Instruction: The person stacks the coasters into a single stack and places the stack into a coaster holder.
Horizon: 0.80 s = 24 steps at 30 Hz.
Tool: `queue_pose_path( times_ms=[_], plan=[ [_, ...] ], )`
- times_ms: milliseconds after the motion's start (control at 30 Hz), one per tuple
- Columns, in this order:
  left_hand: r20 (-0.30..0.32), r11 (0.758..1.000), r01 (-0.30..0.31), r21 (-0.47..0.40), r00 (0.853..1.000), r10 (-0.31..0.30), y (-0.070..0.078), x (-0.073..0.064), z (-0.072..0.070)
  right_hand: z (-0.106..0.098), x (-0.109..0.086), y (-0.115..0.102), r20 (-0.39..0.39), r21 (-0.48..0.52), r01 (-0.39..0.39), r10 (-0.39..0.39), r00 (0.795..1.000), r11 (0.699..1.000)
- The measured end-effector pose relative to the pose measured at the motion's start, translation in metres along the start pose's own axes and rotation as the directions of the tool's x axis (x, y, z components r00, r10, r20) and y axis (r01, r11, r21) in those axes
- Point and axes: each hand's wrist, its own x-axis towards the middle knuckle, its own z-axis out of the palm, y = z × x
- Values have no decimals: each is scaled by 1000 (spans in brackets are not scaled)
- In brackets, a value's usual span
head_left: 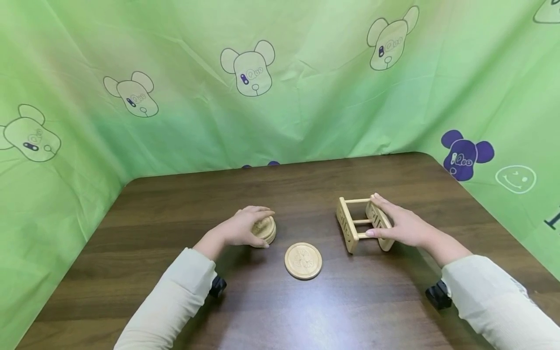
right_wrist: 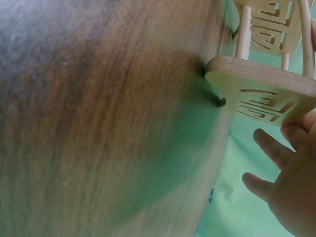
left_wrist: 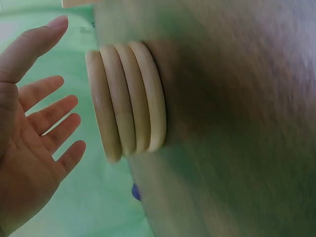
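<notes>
Your left hand [head_left: 242, 226] is spread wide beside a stack of four round wooden coasters [left_wrist: 127, 101]. A fifth coaster [head_left: 303, 261] lies flat, apart, between the stack and one wooden coaster holder [head_left: 345, 226], whose right side panel your right hand [head_left: 406, 226] grips. Everything sits well inside the surface's [head_left: 166, 233] back edge, gaps between.

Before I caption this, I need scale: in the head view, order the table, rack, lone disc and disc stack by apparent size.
1. Table
2. Rack
Unranked: lone disc and disc stack; the left hand partly covers the stack.
</notes>
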Motion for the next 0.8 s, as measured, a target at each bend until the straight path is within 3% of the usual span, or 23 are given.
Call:
queue_pose_path(
  times_ms=[300, 467, 800],
  plan=[
    [17, 997, -74, 1, 997, 74, 19, 1, 5, 0, 0, -1, -5, 4, 8, -8, 1000, 1000],
    [22, 989, -145, -8, 989, 145, 26, 3, 9, -2, 0, -1, -6, 2, 6, -6, 1000, 1000],
    [59, 979, -201, 8, 978, 200, 35, 7, 16, 0, 0, -1, -2, -2, 3, -4, 1000, 1000]
  ],
)
